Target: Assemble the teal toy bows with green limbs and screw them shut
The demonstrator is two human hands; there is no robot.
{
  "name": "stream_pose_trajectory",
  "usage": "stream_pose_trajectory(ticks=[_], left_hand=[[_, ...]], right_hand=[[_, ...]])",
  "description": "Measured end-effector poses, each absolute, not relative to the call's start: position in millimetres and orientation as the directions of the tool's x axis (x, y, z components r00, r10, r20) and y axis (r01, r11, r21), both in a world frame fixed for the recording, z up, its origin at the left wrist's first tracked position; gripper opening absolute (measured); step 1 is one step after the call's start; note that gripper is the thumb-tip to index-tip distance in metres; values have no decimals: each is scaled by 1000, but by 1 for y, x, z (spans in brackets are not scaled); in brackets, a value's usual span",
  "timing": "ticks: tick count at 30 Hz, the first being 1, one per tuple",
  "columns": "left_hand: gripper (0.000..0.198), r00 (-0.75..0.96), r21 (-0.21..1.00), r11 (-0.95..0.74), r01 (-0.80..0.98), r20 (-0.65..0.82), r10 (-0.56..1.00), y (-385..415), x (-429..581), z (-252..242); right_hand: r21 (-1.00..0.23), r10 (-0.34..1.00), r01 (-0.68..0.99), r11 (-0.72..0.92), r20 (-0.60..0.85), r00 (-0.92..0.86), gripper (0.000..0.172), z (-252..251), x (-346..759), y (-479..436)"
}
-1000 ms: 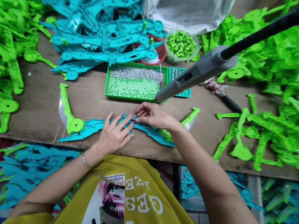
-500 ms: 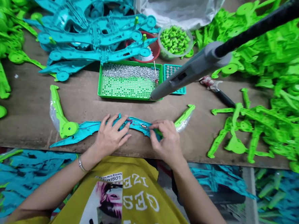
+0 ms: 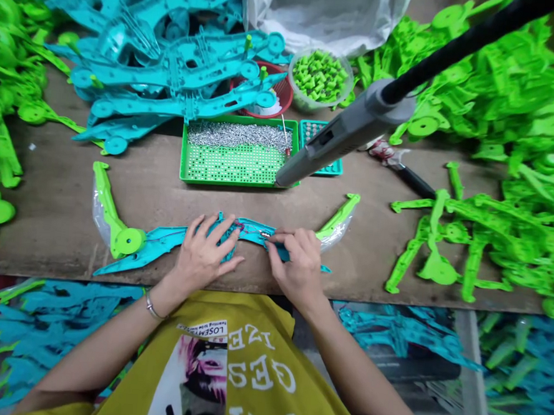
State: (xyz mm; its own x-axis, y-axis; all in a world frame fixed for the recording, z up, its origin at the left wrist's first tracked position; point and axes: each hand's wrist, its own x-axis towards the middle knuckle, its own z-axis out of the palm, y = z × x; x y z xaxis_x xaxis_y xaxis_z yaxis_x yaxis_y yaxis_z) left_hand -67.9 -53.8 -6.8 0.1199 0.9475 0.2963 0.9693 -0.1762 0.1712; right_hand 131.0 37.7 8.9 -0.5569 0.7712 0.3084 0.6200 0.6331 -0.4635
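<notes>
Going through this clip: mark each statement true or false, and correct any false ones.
The left hand lies on the teal plastic part. True.
The bracelet is on the right wrist. False: it is on the left wrist.
The clear bowl holds small green pieces. True.
The right hand grips the gray tool. False: the gray tool hangs over the green tray, apart from both hands, and the right hand's fingers are on the teal plastic part.
</notes>
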Motion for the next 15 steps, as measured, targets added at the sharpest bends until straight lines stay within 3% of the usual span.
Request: stream_pose_trajectory(ticks=[9, 15], left_hand=[[40, 113, 163, -174, 971, 330, 937, -52, -68, -4], [41, 117, 171, -176, 969, 310, 944, -53, -68, -5]], right_hand=[[-372, 667, 565, 736, 259, -698, 7, 21, 135, 47], [-174, 465, 433, 885, 249, -850, 13, 23, 142, 54]])
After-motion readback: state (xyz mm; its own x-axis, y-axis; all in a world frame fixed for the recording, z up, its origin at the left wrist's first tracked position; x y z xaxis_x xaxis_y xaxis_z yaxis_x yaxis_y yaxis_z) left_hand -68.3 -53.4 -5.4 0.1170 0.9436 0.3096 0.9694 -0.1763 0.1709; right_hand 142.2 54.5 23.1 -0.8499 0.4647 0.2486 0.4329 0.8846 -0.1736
